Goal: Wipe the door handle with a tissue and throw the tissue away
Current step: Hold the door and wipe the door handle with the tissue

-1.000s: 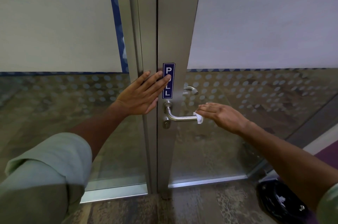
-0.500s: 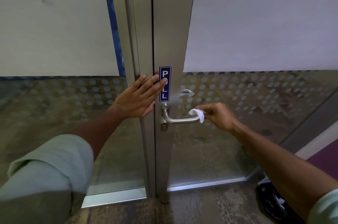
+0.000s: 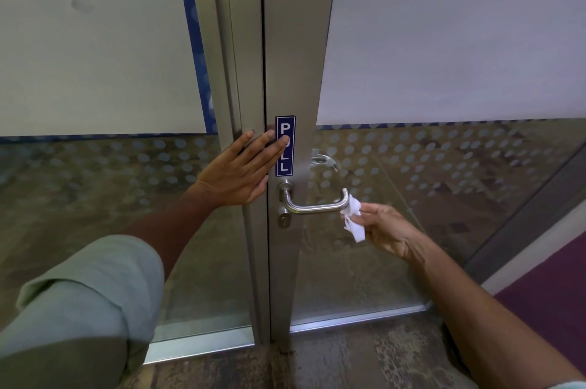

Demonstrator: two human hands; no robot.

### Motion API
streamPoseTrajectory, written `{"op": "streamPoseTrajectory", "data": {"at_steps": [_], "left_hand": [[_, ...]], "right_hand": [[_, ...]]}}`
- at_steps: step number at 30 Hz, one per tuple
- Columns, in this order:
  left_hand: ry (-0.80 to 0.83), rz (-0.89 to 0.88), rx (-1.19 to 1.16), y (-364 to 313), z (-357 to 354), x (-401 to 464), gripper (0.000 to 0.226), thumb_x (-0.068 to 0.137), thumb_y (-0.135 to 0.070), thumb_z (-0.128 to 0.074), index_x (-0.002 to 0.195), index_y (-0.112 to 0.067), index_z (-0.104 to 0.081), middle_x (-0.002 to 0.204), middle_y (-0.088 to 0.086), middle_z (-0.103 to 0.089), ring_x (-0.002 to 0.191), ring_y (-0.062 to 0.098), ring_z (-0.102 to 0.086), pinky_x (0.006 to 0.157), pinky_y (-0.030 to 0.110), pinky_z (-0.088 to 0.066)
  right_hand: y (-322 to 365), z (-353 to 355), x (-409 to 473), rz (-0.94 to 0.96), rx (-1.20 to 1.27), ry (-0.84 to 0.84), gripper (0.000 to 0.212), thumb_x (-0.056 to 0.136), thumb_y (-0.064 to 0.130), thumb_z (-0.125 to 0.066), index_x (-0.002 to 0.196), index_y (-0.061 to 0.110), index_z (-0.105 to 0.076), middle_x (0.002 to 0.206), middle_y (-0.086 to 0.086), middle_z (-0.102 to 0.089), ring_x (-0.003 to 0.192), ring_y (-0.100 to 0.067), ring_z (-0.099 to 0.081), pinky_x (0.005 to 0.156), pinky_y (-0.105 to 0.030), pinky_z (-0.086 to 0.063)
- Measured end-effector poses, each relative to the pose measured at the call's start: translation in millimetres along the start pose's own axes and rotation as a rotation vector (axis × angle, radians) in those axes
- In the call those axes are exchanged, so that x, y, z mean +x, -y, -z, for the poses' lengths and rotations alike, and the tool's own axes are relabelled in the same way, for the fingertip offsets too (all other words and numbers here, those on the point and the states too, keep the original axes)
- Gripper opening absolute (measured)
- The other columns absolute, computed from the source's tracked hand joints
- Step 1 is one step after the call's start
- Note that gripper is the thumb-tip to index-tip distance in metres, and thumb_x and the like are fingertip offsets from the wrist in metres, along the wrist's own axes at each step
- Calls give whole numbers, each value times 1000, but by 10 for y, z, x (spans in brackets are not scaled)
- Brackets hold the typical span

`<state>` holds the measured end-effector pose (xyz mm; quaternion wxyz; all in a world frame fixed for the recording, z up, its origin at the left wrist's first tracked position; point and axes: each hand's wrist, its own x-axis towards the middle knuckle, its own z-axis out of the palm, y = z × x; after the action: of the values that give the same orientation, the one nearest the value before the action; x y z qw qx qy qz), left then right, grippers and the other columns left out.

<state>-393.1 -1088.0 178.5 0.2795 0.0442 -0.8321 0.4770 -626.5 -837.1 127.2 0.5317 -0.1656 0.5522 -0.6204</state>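
A brushed steel lever door handle (image 3: pixel 312 207) sticks out from the metal door frame, its free end pointing right. My right hand (image 3: pixel 385 230) pinches a crumpled white tissue (image 3: pixel 353 217) that touches the handle's right tip and hangs below it. My left hand (image 3: pixel 242 171) lies flat with spread fingers against the frame, fingertips on the blue PULL sign (image 3: pixel 284 146).
A keyhole cylinder (image 3: pixel 283 219) sits below the handle's base. Frosted and dotted glass panels (image 3: pixel 444 166) flank the frame. A second handle (image 3: pixel 323 160) shows behind the glass. Patterned floor (image 3: pixel 348 363) runs below, with purple carpet (image 3: pixel 551 299) at right.
My right hand has slid the tissue rightward along the handle to its tip and dropped slightly, so the tissue now hangs loose. My left hand stays on the frame.
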Motion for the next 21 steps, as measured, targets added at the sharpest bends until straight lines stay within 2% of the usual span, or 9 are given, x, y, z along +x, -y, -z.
{"op": "streamPoseTrajectory", "data": {"at_steps": [2,5,9,11,13,17,21], "left_hand": [[-1,-2,3,-7,4,2,74,98,-42,-31,158,0,-19,166,15,-20,152,36,-15,124,51,-8],[-4,0,-2,5,1,4,74,98,-42,-31,157,1,-20,165,16,-21,152,36,-16,124,51,-7],[-6,2,-14,0,-5,1,74,98,-41,-32,157,0,-21,165,15,-22,152,35,-20,124,51,-7],[-12,4,-22,-6,-3,1,73,97,-41,-32,157,0,-22,166,15,-22,152,34,-19,124,51,-7],[-19,8,-27,-7,-2,4,73,97,-40,-33,157,0,-22,165,14,-22,152,34,-18,124,51,-9],[-25,9,-35,-16,4,10,72,98,-39,-33,157,0,-23,165,14,-22,152,35,-21,124,51,-11],[-39,15,-36,-9,4,11,71,97,-39,-32,156,0,-26,164,14,-25,151,34,-21,124,50,-9]], "right_hand": [[-230,84,-94,-61,100,-22,35,81,-13,-58,113,-4,-66,95,-18,-74,77,-22,-73,72,-31,-62],[-645,60,-106,-116,193,-120,34,88,-14,-54,117,-2,-64,96,-19,-74,76,-21,-73,74,-30,-61],[-914,-359,50,-153,201,-206,22,92,-4,-54,107,4,-69,81,-10,-74,68,-18,-70,60,-27,-55],[-918,-649,138,-118,219,-162,23,93,-5,-52,111,1,-66,82,-10,-70,69,-18,-64,63,-28,-51],[-892,-924,222,-70,277,-135,27,95,-10,-48,115,-3,-64,88,-12,-69,73,-18,-66,68,-28,-54],[-811,-1351,331,36,431,-164,24,90,-17,-52,95,0,-68,87,-11,-73,72,-14,-72,65,-23,-59],[-751,-1562,377,129,588,-205,24,88,-17,-55,96,0,-70,80,-7,-77,70,-12,-74,65,-20,-59]]}}
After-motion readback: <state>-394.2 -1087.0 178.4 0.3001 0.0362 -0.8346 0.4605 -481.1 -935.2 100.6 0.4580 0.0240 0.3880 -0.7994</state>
